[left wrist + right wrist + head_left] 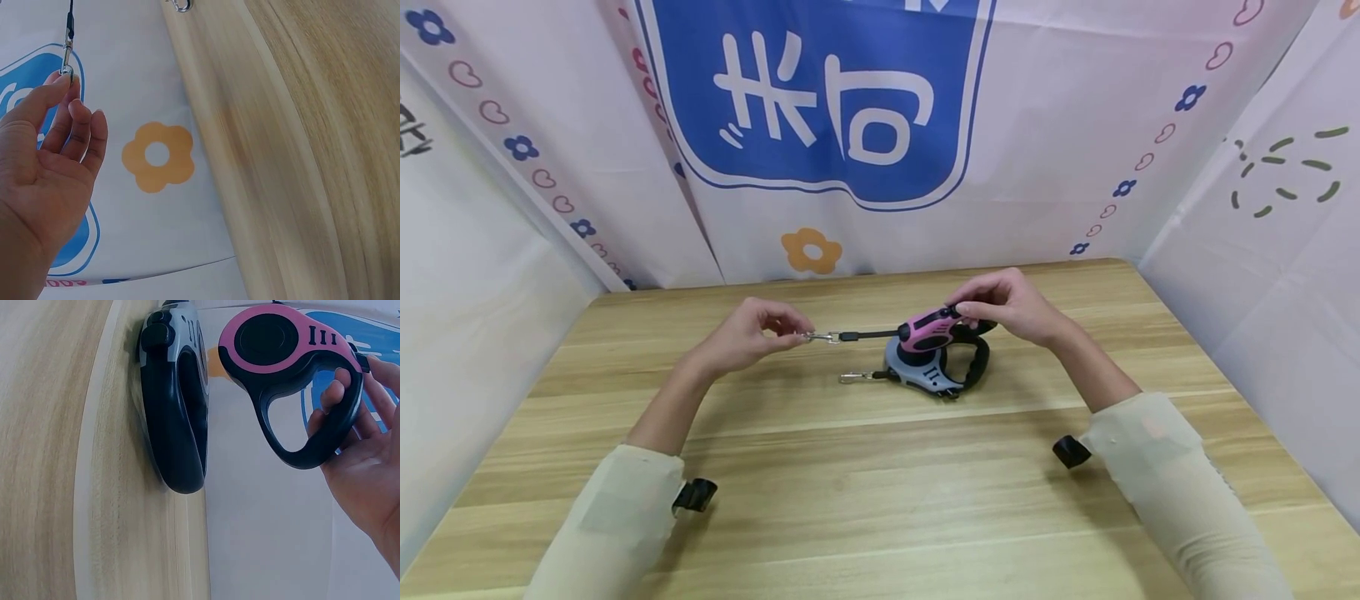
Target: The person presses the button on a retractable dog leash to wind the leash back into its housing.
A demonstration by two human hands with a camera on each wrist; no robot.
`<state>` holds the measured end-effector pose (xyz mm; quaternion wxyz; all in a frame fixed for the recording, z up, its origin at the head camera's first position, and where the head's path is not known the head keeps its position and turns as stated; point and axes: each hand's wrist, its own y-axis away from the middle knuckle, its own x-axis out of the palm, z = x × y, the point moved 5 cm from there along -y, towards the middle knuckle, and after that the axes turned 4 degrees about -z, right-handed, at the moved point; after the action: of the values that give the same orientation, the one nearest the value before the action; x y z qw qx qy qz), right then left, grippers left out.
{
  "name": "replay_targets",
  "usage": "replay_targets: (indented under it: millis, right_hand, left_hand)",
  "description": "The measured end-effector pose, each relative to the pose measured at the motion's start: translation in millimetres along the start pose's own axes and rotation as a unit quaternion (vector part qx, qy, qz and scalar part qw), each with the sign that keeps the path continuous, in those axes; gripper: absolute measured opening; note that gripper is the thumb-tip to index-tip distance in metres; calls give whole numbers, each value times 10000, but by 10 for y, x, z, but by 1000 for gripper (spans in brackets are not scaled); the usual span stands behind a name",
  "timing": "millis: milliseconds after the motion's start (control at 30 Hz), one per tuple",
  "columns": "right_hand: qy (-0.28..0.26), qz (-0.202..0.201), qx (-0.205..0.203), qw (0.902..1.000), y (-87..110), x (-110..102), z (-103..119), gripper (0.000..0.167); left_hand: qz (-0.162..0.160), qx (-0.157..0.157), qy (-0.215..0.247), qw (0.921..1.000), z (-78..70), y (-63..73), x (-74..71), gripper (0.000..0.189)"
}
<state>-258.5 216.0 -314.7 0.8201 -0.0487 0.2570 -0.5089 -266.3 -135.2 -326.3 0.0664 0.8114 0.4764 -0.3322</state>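
Observation:
My right hand [1011,307] grips the black handle of a pink retractable dog leash [265,340], fingers curled through its loop and the thumb at the button end. Between thumb and fingertips, my left hand [752,335] pinches the metal snap hook [66,59] on that leash's black cord [876,335], which runs straight across to the pink case. Below it, a grey retractable dog leash [917,371] lies on the table, its black handle [172,425] to the right and its own metal snap hook [856,377] pointing left. The pink leash overlaps the grey one in the head view.
The wood-grain table [880,500] reaches a back edge where a white printed cloth [1060,125] with a blue emblem and an orange flower [812,251] hangs. More white cloth stands at both sides. Black wrist-worn pieces [696,495] sit at the sleeves.

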Motion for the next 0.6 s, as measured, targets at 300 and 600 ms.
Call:
replay_targets:
  millis: [300, 600]
  right_hand:
    - [21, 32, 17, 10000, -19, 23, -1, 17]
    - [48, 53, -8, 10000, -39, 43, -9, 17]
  left_hand:
    - [-4, 74, -48, 10000, 11, -18, 29, 11]
    - [48, 98, 6, 9999, -8, -22, 52, 11]
